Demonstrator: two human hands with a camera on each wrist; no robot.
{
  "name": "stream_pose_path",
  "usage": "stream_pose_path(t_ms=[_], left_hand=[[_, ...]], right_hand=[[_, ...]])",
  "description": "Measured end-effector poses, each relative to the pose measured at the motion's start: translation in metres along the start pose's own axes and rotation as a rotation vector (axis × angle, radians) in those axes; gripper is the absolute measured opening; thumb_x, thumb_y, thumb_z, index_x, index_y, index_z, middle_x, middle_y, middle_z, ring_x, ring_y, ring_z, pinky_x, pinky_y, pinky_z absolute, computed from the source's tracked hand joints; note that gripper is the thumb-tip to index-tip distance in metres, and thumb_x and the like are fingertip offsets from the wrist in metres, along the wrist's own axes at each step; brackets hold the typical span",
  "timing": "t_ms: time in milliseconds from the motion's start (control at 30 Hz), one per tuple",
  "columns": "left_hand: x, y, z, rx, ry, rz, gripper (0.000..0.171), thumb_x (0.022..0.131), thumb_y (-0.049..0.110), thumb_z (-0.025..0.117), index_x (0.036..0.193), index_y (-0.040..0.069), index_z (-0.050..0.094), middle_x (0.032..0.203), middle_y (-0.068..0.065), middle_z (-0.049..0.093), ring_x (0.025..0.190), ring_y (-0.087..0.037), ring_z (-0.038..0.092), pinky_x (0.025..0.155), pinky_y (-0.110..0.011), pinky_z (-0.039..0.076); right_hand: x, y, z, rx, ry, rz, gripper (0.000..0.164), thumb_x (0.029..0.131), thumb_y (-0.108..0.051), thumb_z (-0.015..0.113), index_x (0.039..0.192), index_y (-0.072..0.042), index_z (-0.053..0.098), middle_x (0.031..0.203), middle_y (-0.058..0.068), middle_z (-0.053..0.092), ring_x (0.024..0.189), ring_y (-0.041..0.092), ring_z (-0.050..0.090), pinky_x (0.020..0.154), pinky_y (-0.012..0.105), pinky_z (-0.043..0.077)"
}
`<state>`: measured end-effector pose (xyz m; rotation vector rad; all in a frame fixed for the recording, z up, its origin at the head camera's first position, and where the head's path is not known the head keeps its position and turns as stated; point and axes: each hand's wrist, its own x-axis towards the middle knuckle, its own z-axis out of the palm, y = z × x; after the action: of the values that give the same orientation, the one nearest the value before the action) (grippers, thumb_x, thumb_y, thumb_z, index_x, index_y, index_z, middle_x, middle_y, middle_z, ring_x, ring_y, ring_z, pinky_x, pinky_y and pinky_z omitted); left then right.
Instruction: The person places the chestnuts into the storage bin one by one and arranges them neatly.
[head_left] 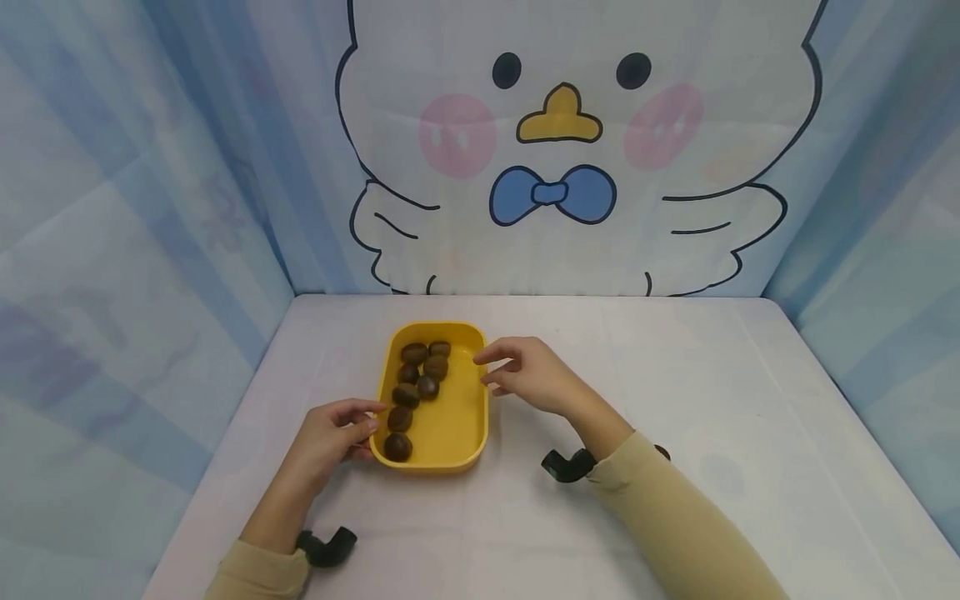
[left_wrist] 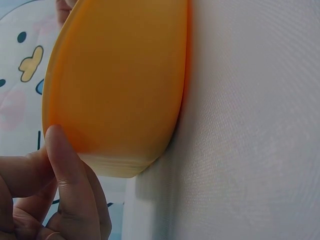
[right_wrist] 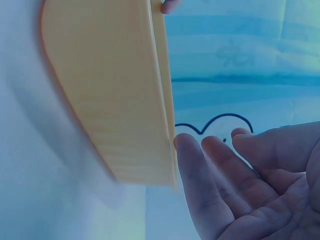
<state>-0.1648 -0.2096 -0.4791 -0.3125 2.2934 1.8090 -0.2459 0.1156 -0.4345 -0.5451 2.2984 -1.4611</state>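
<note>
A yellow rectangular tray point(head_left: 456, 425) with rounded corners stands on the white table. Several brown chestnuts point(head_left: 406, 395) lie in it, gathered along its left side and toward the far end. My left hand point(head_left: 333, 433) holds the tray's left rim near the front corner, with a fingertip point(left_wrist: 57, 145) against the outer wall in the left wrist view. At the far right side, my right hand point(head_left: 528, 373) is beside the rim, its fingers loosely extended and spread with nothing between them. In the right wrist view those fingertips point(right_wrist: 186, 145) overlap the rim's edge.
A small brown object point(head_left: 662, 452) shows past the right sleeve, mostly hidden by it. Dark curved mounts point(head_left: 567, 466) stick out at both wrists. Behind the white table point(head_left: 720, 375) hangs a cloth backdrop point(head_left: 558, 250) with a cartoon bird, and blue cloth closes off both sides.
</note>
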Motion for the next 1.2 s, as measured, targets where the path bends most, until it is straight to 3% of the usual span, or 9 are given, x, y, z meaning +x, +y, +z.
stream_pose_path(t_ms=[467,933,1200], left_hand=[[0.000,-0.003,-0.002,-0.020,-0.020,-0.004,0.036,0.102,0.004,0.070,0.137,-0.003,0.069,0.089,-0.004,0.065,0.065,-0.014,0.064,0.062,-0.027,0.064],[0.000,-0.002,-0.001,-0.013,-0.016,-0.010,0.035,0.102,0.005,0.070,0.136,-0.003,0.070,0.089,-0.004,0.065,0.067,-0.014,0.065,0.062,-0.027,0.064],[0.002,-0.002,-0.001,-0.004,-0.008,-0.004,0.035,0.102,0.005,0.070,0.136,-0.003,0.070,0.090,-0.003,0.066,0.070,-0.014,0.065,0.062,-0.027,0.063]], right_hand=[[-0.043,0.018,-0.029,-0.057,0.050,0.052,0.036,0.104,-0.003,0.058,0.136,-0.013,0.071,0.145,0.017,0.067,0.121,0.038,0.074,0.094,0.036,0.066],[-0.078,0.038,-0.059,-0.100,0.107,0.064,0.040,0.104,0.000,0.059,0.143,-0.005,0.064,0.144,0.022,0.067,0.122,0.035,0.075,0.096,0.036,0.066],[-0.096,0.046,-0.075,-0.225,0.110,0.056,0.040,0.102,-0.004,0.065,0.142,-0.007,0.065,0.141,0.018,0.070,0.120,0.028,0.075,0.103,0.048,0.063]])
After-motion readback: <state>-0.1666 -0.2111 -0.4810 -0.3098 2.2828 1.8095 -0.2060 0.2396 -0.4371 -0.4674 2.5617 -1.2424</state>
